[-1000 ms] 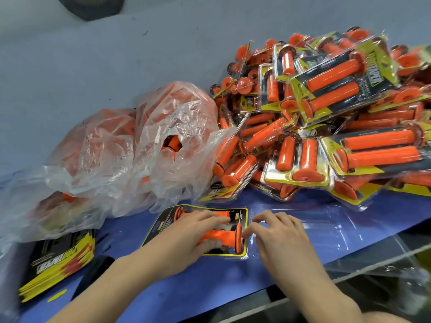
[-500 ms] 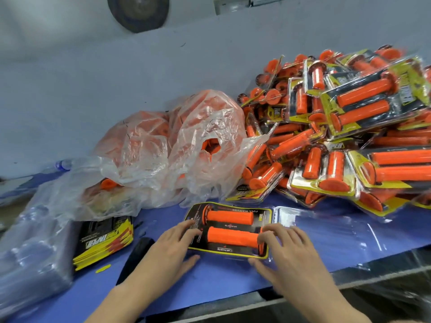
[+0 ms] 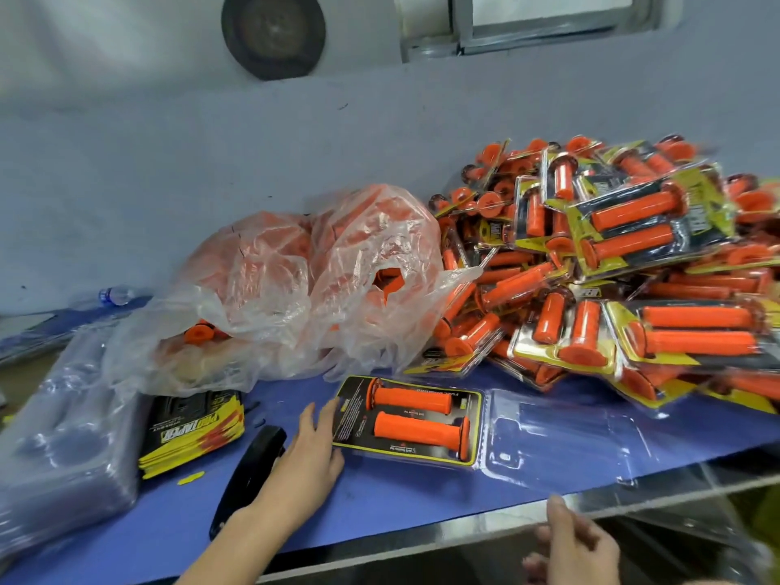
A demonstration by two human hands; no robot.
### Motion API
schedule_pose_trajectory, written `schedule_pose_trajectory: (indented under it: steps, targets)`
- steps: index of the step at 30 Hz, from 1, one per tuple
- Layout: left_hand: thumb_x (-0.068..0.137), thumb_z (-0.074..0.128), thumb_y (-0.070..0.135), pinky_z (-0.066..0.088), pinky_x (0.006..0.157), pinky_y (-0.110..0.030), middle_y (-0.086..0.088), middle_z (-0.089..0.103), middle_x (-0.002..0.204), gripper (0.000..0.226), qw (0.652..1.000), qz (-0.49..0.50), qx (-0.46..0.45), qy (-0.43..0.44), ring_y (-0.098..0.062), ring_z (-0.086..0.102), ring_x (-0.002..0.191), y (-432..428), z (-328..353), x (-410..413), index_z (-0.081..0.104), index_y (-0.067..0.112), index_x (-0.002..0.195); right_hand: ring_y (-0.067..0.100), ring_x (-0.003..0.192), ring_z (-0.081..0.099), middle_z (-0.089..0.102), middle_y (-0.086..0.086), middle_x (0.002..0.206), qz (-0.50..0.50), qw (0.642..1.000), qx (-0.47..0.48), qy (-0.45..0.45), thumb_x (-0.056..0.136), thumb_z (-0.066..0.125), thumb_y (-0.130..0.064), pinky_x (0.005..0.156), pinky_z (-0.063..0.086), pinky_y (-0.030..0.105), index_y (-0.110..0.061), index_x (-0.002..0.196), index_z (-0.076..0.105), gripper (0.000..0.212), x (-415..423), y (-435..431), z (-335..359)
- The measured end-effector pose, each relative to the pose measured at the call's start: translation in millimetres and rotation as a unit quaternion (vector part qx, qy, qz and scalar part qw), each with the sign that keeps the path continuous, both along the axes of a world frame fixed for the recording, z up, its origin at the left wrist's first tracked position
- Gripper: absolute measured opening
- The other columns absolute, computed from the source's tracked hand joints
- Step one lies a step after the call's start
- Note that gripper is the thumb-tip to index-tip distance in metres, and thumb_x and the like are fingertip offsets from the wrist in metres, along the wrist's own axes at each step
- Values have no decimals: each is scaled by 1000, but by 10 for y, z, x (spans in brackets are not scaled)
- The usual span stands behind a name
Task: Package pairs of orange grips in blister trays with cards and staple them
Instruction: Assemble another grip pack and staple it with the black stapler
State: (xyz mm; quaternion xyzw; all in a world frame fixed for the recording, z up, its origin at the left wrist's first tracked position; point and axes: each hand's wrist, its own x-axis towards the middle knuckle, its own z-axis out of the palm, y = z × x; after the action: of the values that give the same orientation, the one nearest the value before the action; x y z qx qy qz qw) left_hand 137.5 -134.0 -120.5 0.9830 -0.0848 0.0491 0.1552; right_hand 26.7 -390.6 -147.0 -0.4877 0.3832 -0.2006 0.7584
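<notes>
Touching left edge of blister tray: left grip; right grip apart.

- Table: spans the lower half of the frame.
- Blister tray: lower centre, on the table; two grips lie in it, one behind the other, with its open lid spread to the right.
- Left hand: just left of the blister tray, fingertips touching its edge.
- Stapler: left of that hand (partly under the forearm).
- Card stack: left of the stapler; empty trays at far left.
- Bag: centre, behind the blister tray.
- Finished packs: piled at right, beside the bag.
- Right hand: bottom right, before the table edge.
</notes>
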Motion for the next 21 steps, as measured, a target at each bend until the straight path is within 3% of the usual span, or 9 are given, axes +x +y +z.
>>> schedule_pose_trajectory:
  steps: [3, 7, 12, 15, 16, 18, 19, 21]
  targets:
    - [97, 46, 20, 45, 97, -38, -1, 27, 151, 70, 998, -19, -63, -3, -22, 46, 129, 51, -30, -5, 6, 32, 154, 24, 46, 45, 57, 18, 76, -7, 1000, -2, 4, 95, 61, -34, 49, 42, 29, -1, 111, 52, 38, 21, -102, 86]
    - [97, 49, 26, 41, 85, -24, 10, 36, 146, 69, 997, -22, -77, -14, -10, 48, 124, 119, -108, -90, 9, 37, 153, 21, 45, 40, 57, 15, 72, -3, 1000, -21, 1, 96, 61, -33, 46, 40, 28, -7, 105, 61, 28, 107, -330, 110]
    - [95, 56, 23, 37, 100, -19, 17, 41, 143, 65, 990, -29, -136, -25, -3, 43, 127, 146, -137, -236, 23, 33, 151, 23, 46, 40, 49, 16, 62, -15, 998, -64, -8, 98, 58, -26, 49, 38, 28, 1, 89, 58, 28, 83, -357, 103]
    - [92, 60, 16, 34, 101, -16, 16, 46, 137, 67, 981, -13, -195, -12, 0, 45, 125, 196, -194, -354, 28, 35, 148, 30, 53, 52, 58, 19, 73, -88, 988, -120, -47, 100, 53, -23, 41, 44, 29, -6, 94, 54, 19, -62, -128, 77]
    - [91, 61, 15, 34, 100, -15, 16, 46, 135, 67, 978, -9, -206, -14, 1, 46, 125, 216, -220, -390, 30, 35, 147, 28, 59, 56, 60, 20, 81, -114, 980, -141, -81, 100, 53, -21, 42, 49, 28, -12, 97, 53, 10, -114, -51, 96]
    - [90, 63, 16, 36, 99, -17, 20, 46, 131, 66, 975, -5, -220, -17, 3, 49, 122, 247, -252, -442, 32, 37, 144, 13, 66, 58, 61, 15, 88, -121, 956, -231, -133, 96, 59, -19, 53, 48, 10, -19, 93, 52, 8, -156, 46, 158]
    - [90, 63, 16, 38, 98, -16, 23, 45, 130, 66, 973, -4, -229, -17, 5, 49, 120, 249, -250, -474, 32, 40, 142, 8, 71, 59, 61, 8, 87, -98, 939, -295, -149, 94, 61, -21, 60, 48, 12, -25, 89, 53, 11, -153, 85, 168]
    - [90, 64, 14, 38, 92, -7, 30, 44, 126, 67, 968, -6, -251, -21, 13, 50, 115, 234, -234, -515, 30, 45, 139, 17, 83, 60, 61, -8, 87, -20, 882, -436, -175, 92, 63, -21, 69, 46, 30, -34, 88, 55, 16, -118, 183, 198]
